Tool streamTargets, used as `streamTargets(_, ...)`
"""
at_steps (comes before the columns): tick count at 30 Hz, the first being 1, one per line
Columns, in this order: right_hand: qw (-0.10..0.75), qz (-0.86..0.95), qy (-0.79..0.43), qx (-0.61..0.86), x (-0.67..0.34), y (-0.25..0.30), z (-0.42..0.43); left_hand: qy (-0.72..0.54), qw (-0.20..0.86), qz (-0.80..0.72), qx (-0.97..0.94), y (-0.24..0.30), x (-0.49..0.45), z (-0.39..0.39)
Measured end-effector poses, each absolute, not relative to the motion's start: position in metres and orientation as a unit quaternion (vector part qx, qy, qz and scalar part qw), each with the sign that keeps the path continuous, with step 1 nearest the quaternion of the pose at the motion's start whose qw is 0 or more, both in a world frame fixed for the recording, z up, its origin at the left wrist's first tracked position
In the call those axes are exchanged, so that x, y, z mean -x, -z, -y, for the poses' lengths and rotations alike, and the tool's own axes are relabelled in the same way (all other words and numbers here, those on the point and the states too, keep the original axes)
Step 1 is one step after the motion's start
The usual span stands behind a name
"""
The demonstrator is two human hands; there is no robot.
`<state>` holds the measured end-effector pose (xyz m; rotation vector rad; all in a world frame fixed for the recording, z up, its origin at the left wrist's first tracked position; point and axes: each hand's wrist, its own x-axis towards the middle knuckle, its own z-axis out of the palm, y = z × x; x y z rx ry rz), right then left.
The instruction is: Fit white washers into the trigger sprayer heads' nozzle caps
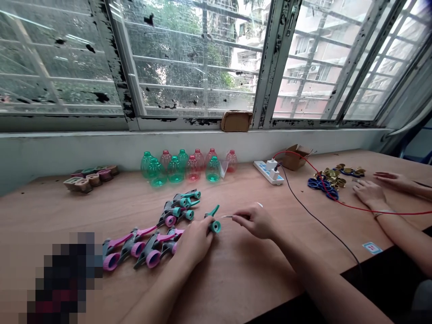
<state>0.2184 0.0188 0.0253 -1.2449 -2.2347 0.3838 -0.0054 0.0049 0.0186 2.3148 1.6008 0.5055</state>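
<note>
Gripping a teal plastic trigger sprayer head (212, 220) in the closed left hand (195, 240) and pinching a thin white tube (227, 217) in the right hand (254, 220), beside assembled pink and teal sprayer heads (141, 247) on the wooden desk (236, 270), with uncapped green and red plastic bottles (175, 168) beyond.

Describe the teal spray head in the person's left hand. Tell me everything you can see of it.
The teal spray head is plastic-looking, with a round teal collar facing the person's right and a slim teal lever angled upward. The left hand grips its body, hiding most of it. It sits low over the wooden table, though contact cannot be told. A thin white tube, pinched by the right hand, reaches toward it; whether they join cannot be told.
</note>
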Motion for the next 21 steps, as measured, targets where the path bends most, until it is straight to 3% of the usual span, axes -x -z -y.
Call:
streamTargets(8,0.133,0.853,0.029,0.504,-0.213,-0.039,0.013,-0.230,0.201,-0.492,-0.815,-0.008,-0.011,0.002)
streamTargets(15,0.129,0.849,0.070,0.507,-0.204,-0.050,0.020,-0.249,0.208,-0.473,-0.819,-0.004,-0.009,-0.002)
streamTargets(21,0.073,0.847,0.123,0.511,-0.209,-0.056,0.018,-0.238,0.207,-0.478,-0.820,-0.004,-0.009,-0.001)
